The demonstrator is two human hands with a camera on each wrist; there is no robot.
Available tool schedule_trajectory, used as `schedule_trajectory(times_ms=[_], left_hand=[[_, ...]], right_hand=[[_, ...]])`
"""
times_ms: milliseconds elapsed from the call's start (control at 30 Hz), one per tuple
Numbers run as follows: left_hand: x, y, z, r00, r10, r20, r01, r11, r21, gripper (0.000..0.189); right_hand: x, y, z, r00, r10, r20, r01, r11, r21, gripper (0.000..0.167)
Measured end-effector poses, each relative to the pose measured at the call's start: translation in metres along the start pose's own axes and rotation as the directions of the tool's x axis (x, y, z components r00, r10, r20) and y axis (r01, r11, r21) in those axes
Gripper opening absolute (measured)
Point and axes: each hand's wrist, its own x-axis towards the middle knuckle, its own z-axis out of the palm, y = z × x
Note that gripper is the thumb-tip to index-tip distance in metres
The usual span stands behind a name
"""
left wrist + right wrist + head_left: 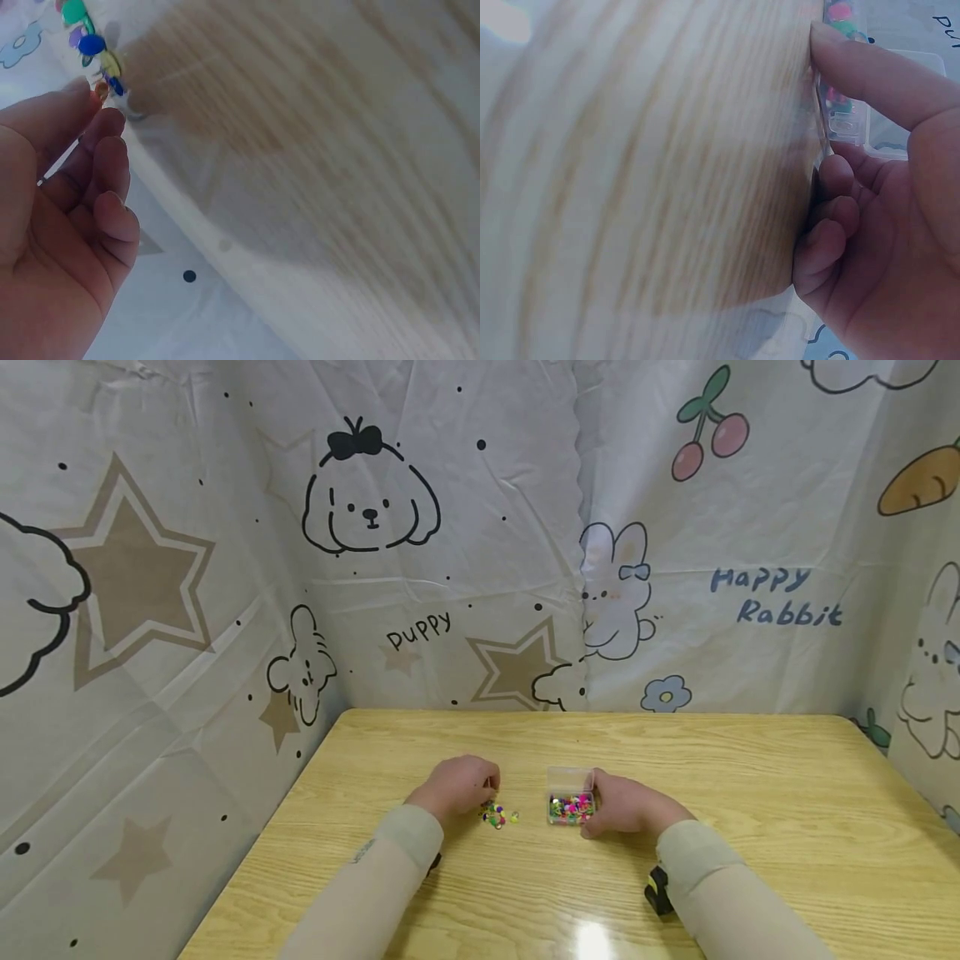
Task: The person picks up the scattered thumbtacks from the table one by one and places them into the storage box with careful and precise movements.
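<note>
Coloured thumbtacks [493,817] lie left of a clear box [568,779] holding more. Picking up seems the step: left hand [459,787] apparently pinching an orange tack [96,97], right hand [622,804] gripping the box. Next calls for a clean lift.

On the white cloth [487,527], "puppy" [418,631] sits near ten o'clock from the head view's middle and "Happy Rabbit" [776,597] at three o'clock. Writing [363,850] on the left sleeve [348,893], seven o'clock, is too small to read.
</note>
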Motion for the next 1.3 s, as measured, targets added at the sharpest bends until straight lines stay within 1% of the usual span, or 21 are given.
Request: schedule_trajectory(times_ms=[200,433,667,800,933,1100,1200,1300], left_hand=[[0.004,0.003,0.008,0.999,0.036,-0.039,-0.034,0.997,0.067,0.016],[0.003,0.012,0.005,0.997,0.049,-0.056,-0.044,0.995,0.095,0.014],[0.006,0.029,0.001,0.994,0.087,-0.06,-0.085,0.996,0.034,0.013],[0.008,0.044,0.001,0.992,0.109,-0.064,-0.109,0.994,0.003,0.012],[0.011,0.061,0.003,0.983,0.16,-0.09,-0.159,0.987,0.013,0.014],[0.014,0.076,0.009,0.963,0.25,-0.1,-0.244,0.967,0.072,0.012],[0.016,0.083,0.011,0.956,0.278,-0.092,-0.267,0.957,0.116,0.014],[0.018,0.087,0.013,0.954,0.29,-0.081,-0.275,0.949,0.156,0.015]], right_hand=[[-0.001,-0.001,-0.001,1.0,0.0,0.001,0.0,1.0,0.005,0.053],[-0.002,-0.001,0.0,1.0,-0.001,-0.005,0.001,1.0,-0.009,0.054],[-0.002,-0.001,-0.001,1.0,-0.004,-0.009,0.004,1.0,-0.011,0.054],[-0.001,-0.002,0.0,1.0,0.005,-0.007,-0.005,1.0,-0.005,0.053],[-0.002,-0.001,0.0,1.0,0.007,-0.007,-0.007,1.0,0.003,0.053],[-0.002,0.0,0.0,1.0,0.011,-0.004,-0.011,1.0,-0.004,0.052],[-0.001,0.0,0.001,1.0,0.009,-0.006,-0.009,1.0,-0.01,0.052],[-0.001,0.0,0.001,1.0,0.009,-0.007,-0.009,1.0,-0.002,0.051]])
